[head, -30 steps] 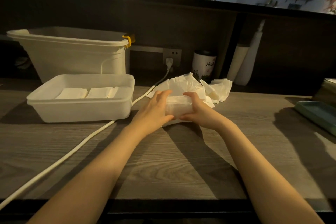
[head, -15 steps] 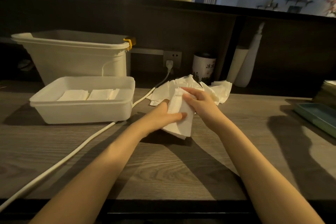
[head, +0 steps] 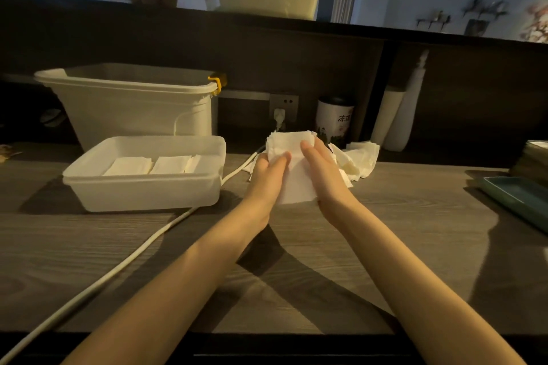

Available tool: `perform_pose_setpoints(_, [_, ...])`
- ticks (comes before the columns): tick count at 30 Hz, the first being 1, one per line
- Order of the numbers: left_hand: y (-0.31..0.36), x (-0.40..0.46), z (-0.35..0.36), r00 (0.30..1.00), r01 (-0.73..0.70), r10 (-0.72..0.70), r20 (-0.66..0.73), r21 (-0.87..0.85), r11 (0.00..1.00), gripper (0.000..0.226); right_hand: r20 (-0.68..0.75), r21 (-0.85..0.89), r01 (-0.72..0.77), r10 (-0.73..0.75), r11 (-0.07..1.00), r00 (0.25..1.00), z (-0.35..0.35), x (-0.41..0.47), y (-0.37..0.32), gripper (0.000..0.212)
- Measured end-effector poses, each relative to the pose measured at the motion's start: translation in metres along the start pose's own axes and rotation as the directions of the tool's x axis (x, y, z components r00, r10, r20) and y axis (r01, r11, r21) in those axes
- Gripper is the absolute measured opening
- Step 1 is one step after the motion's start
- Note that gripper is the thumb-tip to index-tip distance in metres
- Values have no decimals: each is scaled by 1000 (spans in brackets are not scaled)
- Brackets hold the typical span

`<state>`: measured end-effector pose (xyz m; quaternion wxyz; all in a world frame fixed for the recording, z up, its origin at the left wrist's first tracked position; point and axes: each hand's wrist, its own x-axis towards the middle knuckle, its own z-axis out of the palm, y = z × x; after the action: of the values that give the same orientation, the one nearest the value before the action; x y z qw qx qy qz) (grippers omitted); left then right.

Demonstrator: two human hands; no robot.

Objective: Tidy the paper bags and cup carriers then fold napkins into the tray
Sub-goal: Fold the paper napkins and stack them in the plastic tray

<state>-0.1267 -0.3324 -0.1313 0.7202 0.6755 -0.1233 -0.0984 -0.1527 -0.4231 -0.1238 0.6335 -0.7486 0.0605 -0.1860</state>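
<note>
Wood table (head: 385,246) below, both hands hold one white napkin (head: 293,184) up, just right of the tray (head: 142,192). Left hand (head: 268,176) and right hand (head: 323,172) press it with nearly straight fingers; thumbs are probably behind.

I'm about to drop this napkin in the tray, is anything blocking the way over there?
Nothing visible does. The napkin is held in both hands, left hand and right hand, and the tray sits open to the left, with only bare table and the white cable lying flat between.
</note>
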Motion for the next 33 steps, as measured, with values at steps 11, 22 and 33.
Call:
perform_pose_setpoints(11, [42,8,-71,994,-63,71,-78,108,992,30,243,-40,133,-119,990,963,48,17,-34,55])
perform_pose_setpoints(22, [57,41,-158,983,184,-174,-64,233,955,37,337,-165,103,-42,981,941,101,58,-44,57])
perform_pose_setpoints(33, [42,62,-167,944,328,-326,-58,283,901,29,282,-598,180,-5,781,959,111,69,-34,59])
